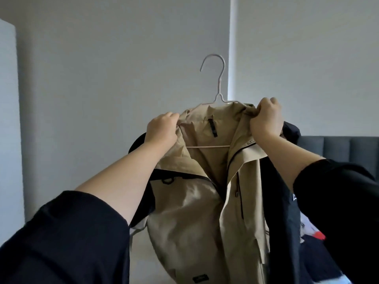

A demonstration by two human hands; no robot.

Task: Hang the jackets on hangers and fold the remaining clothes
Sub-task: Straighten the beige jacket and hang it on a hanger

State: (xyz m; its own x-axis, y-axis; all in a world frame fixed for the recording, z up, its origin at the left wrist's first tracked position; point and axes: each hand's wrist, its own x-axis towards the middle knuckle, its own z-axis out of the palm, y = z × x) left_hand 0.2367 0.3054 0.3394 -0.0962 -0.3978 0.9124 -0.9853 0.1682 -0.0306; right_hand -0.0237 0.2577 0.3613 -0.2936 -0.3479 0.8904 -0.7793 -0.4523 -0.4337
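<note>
A beige jacket with black sleeves and black zips is held up in front of me, its front open toward me. A thin pale wire hanger sits inside its collar, hook sticking up free above. My left hand grips the jacket's left shoulder at the collar. My right hand grips the bunched right shoulder fabric over the hanger's end. The hanger's lower bar shows inside the open neck.
A grey wall fills the background. A dark padded headboard stands at the right. Below it, at the lower right, lie other clothes in white, red and dark colours, partly hidden by my sleeve.
</note>
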